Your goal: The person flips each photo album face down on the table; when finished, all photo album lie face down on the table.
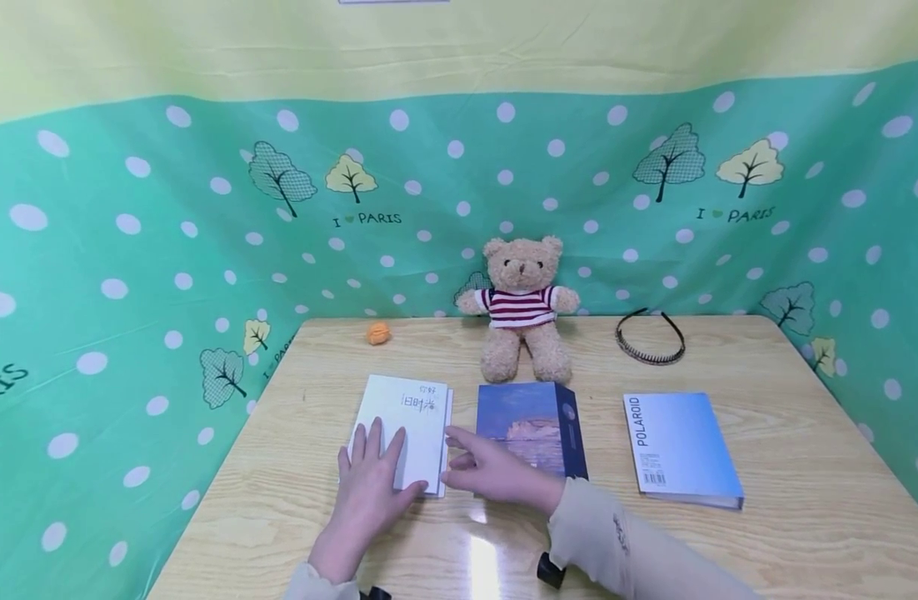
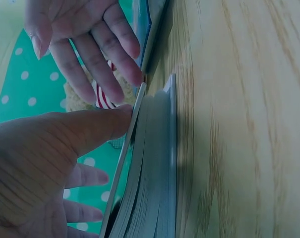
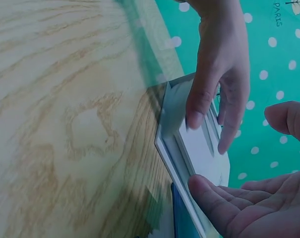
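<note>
A white book (image 1: pixel 421 408) with handwriting-like print on its cover lies on the table, left of the middle. My left hand (image 1: pixel 372 483) rests on that cover with its fingers spread. In the left wrist view, the book's front cover (image 2: pixel 124 158) stands slightly apart from its pages (image 2: pixel 150 163), and the thumb lies along the cover's edge. My right hand (image 1: pixel 496 471) is at the book's right edge, its fingers loosely bent and holding nothing. From the right wrist view, a right fingertip (image 3: pixel 198 184) is close to the cover's edge; contact is unclear.
Partly beneath the right forearm lies a blue-purple book (image 1: pixel 522 417). A teddy bear (image 1: pixel 522 308) sits behind it. Farther right are a blue-white POLAROID album (image 1: pixel 684 446) and a black headband (image 1: pixel 650 358). A small orange object (image 1: pixel 378 333) is at the back left.
</note>
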`<control>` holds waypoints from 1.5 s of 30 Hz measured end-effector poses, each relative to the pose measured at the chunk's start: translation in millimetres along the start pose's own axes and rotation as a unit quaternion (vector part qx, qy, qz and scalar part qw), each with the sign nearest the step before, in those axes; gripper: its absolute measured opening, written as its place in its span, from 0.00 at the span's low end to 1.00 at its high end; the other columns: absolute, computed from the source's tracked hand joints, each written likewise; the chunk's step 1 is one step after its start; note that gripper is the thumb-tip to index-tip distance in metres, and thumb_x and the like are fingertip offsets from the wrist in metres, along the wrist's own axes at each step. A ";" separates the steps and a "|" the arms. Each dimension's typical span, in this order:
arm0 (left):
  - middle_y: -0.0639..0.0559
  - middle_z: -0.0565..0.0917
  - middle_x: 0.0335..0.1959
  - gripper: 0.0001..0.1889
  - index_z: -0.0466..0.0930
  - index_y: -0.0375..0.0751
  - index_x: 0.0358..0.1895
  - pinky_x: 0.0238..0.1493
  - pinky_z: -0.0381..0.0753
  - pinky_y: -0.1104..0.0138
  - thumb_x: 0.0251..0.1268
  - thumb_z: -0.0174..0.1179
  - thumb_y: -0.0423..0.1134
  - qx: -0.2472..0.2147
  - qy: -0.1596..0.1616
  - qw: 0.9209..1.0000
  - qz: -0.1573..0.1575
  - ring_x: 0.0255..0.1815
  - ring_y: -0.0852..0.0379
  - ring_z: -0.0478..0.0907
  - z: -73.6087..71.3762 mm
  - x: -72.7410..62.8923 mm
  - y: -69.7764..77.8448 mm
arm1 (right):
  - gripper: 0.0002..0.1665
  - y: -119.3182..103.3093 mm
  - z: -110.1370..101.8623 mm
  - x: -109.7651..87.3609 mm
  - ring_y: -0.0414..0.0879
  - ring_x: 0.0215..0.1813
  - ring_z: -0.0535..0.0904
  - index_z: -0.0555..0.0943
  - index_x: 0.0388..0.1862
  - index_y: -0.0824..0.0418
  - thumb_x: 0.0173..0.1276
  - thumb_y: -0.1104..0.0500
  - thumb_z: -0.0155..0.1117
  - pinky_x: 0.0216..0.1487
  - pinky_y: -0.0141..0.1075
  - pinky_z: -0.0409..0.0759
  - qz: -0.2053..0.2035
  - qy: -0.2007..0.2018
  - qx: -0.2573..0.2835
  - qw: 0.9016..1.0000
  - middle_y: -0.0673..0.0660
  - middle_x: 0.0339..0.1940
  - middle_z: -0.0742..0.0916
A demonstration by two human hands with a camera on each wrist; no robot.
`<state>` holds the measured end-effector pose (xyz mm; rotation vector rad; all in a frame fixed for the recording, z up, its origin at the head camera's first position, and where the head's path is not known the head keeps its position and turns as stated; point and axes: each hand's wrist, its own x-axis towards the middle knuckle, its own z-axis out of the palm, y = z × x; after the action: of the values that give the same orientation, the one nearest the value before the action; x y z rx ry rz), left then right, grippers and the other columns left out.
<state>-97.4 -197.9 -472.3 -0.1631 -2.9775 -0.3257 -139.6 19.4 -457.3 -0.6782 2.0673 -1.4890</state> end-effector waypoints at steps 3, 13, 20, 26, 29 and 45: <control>0.26 0.58 0.72 0.48 0.68 0.37 0.70 0.64 0.51 0.30 0.47 0.71 0.61 0.003 -0.002 1.000 0.003 0.72 0.25 0.49 -0.2 0.2 -1.1 | 0.47 1.5 3.8 1.1 0.59 0.63 0.75 0.53 0.78 0.65 0.68 0.53 0.65 0.56 0.44 0.79 0.007 -0.001 -0.006 1.000 0.66 0.73 0.67; 0.26 0.59 0.71 0.51 0.66 0.36 0.70 0.66 0.52 0.33 0.46 0.69 0.65 0.013 -0.004 1.000 0.015 0.73 0.27 0.49 -0.6 0.2 -4.7 | 0.49 4.4 15.5 8.0 0.56 0.61 0.78 0.52 0.77 0.68 0.67 0.52 0.66 0.61 0.43 0.76 0.017 -0.005 -0.001 1.000 0.68 0.74 0.64; 0.26 0.58 0.72 0.52 0.67 0.36 0.70 0.66 0.49 0.32 0.45 0.69 0.67 0.000 0.005 1.000 0.017 0.73 0.26 0.48 1.8 -0.8 -5.2 | 0.48 1.4 21.4 9.9 0.66 0.69 0.65 0.52 0.76 0.71 0.64 0.59 0.65 0.55 0.51 0.79 0.080 0.021 0.190 0.978 0.76 0.74 0.59; 0.26 0.56 0.72 0.51 0.66 0.36 0.70 0.67 0.46 0.32 0.46 0.70 0.66 -0.012 -0.002 1.000 0.007 0.74 0.26 0.46 2.9 -1.2 -4.2 | 0.48 -2.2 24.8 9.4 0.67 0.64 0.70 0.49 0.76 0.74 0.64 0.61 0.61 0.51 0.53 0.81 0.107 0.036 0.289 0.951 0.74 0.66 0.70; 0.26 0.56 0.72 0.51 0.67 0.36 0.70 0.67 0.46 0.33 0.46 0.70 0.65 -0.017 -0.003 1.000 0.004 0.74 0.27 0.45 2.9 -1.1 -3.5 | 0.48 -3.6 26.9 9.5 0.68 0.65 0.69 0.49 0.76 0.74 0.64 0.61 0.61 0.52 0.52 0.80 0.117 0.053 0.297 0.946 0.72 0.65 0.72; 0.26 0.58 0.72 0.52 0.70 0.35 0.67 0.68 0.46 0.33 0.40 0.73 0.66 -0.033 0.010 0.999 -0.008 0.74 0.27 0.47 6.4 0.5 -5.3 | 0.37 -4.1 27.6 10.7 0.61 0.59 0.74 0.61 0.71 0.75 0.65 0.62 0.57 0.59 0.53 0.75 0.098 0.066 0.261 0.958 0.67 0.60 0.78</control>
<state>-99.4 -201.6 -479.5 -0.1436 -2.9518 -0.4237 -129.2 -8.2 -462.1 -0.1670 1.6540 -1.8883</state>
